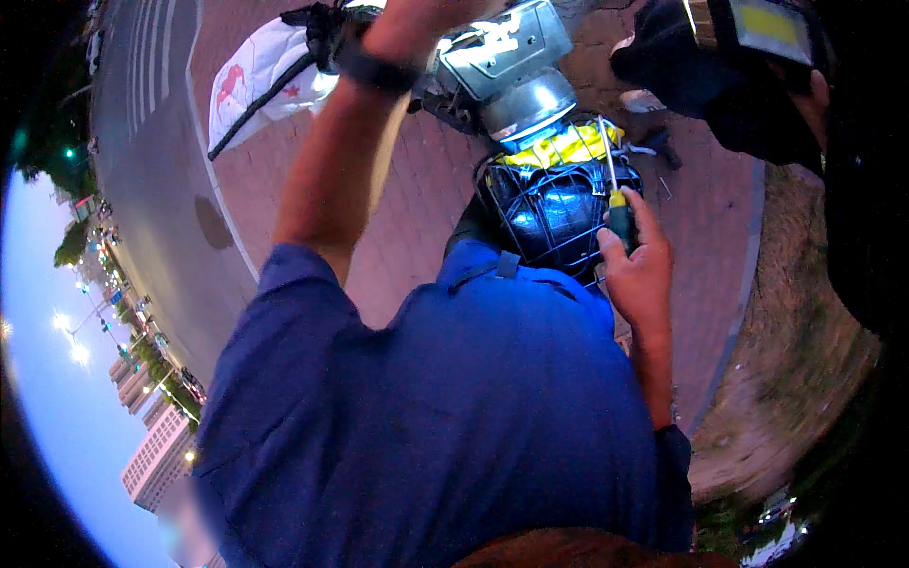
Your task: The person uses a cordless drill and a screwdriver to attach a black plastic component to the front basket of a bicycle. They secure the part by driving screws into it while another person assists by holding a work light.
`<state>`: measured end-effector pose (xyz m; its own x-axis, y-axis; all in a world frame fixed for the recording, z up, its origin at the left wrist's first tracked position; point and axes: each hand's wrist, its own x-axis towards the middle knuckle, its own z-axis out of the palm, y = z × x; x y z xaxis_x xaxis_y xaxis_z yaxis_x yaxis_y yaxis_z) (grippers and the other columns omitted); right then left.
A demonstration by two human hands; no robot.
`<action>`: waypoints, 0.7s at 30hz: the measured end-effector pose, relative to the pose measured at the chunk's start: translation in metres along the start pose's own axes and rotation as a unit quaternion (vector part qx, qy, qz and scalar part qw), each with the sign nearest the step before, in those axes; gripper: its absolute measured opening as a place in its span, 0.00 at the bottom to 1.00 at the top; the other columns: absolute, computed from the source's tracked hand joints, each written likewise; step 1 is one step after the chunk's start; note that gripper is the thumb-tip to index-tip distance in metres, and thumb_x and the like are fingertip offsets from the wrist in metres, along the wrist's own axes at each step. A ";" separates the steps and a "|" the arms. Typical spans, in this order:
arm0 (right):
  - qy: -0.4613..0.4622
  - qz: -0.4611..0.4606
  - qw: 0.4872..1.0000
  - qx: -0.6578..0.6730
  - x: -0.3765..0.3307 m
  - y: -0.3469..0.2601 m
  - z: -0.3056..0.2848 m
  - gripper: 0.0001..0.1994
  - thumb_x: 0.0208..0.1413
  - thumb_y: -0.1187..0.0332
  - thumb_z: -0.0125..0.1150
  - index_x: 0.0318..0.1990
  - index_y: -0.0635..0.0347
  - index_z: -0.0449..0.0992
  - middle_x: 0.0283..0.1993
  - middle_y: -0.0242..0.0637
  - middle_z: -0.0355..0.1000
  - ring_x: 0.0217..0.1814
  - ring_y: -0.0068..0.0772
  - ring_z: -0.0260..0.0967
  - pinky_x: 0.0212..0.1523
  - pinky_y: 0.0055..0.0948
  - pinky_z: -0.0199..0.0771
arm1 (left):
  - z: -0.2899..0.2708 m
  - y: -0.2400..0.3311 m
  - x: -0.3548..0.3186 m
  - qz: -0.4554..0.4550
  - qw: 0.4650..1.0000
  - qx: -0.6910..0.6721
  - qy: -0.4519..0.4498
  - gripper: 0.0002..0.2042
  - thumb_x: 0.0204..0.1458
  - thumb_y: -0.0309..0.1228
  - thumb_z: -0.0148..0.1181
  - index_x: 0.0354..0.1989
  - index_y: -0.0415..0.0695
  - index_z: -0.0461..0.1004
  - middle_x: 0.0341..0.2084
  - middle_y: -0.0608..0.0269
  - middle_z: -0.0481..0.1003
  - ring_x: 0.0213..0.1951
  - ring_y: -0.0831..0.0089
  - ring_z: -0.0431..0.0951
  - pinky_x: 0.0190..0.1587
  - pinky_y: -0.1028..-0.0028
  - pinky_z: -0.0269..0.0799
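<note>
My right hand (pixel 639 270) grips a screwdriver (pixel 620 216) by its green and yellow handle, the thin shaft pointing up beside a black wire basket (pixel 549 218). Yellow material (pixel 565 147) lies across the basket's top. Above it sits a grey metal housing with a round silver body (pixel 516 76). My left arm, with a dark band on the wrist (pixel 379 68), reaches up next to that housing. My left hand (pixel 421 13) is cut off by the upper edge, so its fingers are hidden. My blue shirt (pixel 445 426) fills the lower middle.
A white cloth with red marks (pixel 260 80) lies on the red brick paving (pixel 407 218) at the upper left. Another person in dark clothes with a reflective band (pixel 757 47) stands at the upper right. Grey road (pixel 161 189) runs on the left, bare ground (pixel 795 350) on the right.
</note>
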<state>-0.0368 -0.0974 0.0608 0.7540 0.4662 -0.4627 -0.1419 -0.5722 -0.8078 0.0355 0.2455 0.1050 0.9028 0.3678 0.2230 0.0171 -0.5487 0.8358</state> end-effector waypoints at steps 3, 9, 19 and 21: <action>-0.015 0.031 0.993 0.113 -0.002 -0.025 -0.001 0.26 0.57 0.78 0.61 0.65 0.64 0.70 0.51 0.45 0.78 0.46 0.27 0.75 0.45 0.29 0.78 | 0.001 -0.007 -0.081 -0.172 0.971 -0.157 0.047 0.09 0.61 0.31 0.63 0.41 0.37 0.79 0.32 0.59 0.82 0.30 0.74 0.80 0.33 0.74 0.75; -0.074 0.086 0.976 0.185 -0.008 -0.034 0.015 0.25 0.58 0.77 0.62 0.64 0.63 0.71 0.52 0.42 0.78 0.45 0.24 0.75 0.43 0.24 0.77 | 0.041 -0.032 -0.166 -0.404 0.752 -0.512 0.090 0.06 0.65 0.30 0.59 0.40 0.41 0.77 0.36 0.61 0.80 0.34 0.74 0.80 0.38 0.74 0.80; -0.043 -0.040 0.993 0.103 0.006 -0.031 0.031 0.20 0.58 0.75 0.63 0.59 0.66 0.76 0.51 0.45 0.79 0.51 0.29 0.76 0.54 0.32 0.75 | 0.064 -0.033 -0.179 -0.403 0.629 -0.660 0.075 0.13 0.69 0.37 0.53 0.49 0.40 0.76 0.45 0.55 0.80 0.45 0.67 0.79 0.53 0.66 0.76; -0.049 -0.039 0.992 0.106 0.006 -0.034 0.030 0.20 0.58 0.75 0.63 0.59 0.66 0.76 0.51 0.44 0.79 0.51 0.29 0.76 0.54 0.31 0.75 | 0.065 -0.037 -0.180 -0.416 0.603 -0.674 0.096 0.13 0.68 0.37 0.53 0.48 0.40 0.76 0.44 0.55 0.80 0.45 0.67 0.80 0.53 0.66 0.76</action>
<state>-0.0466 -0.0553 0.0745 0.7030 0.5730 -0.4214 -0.2257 -0.3821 -0.8961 -0.1001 0.1510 0.0014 0.7538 0.2454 -0.6096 -0.0516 0.9469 0.3174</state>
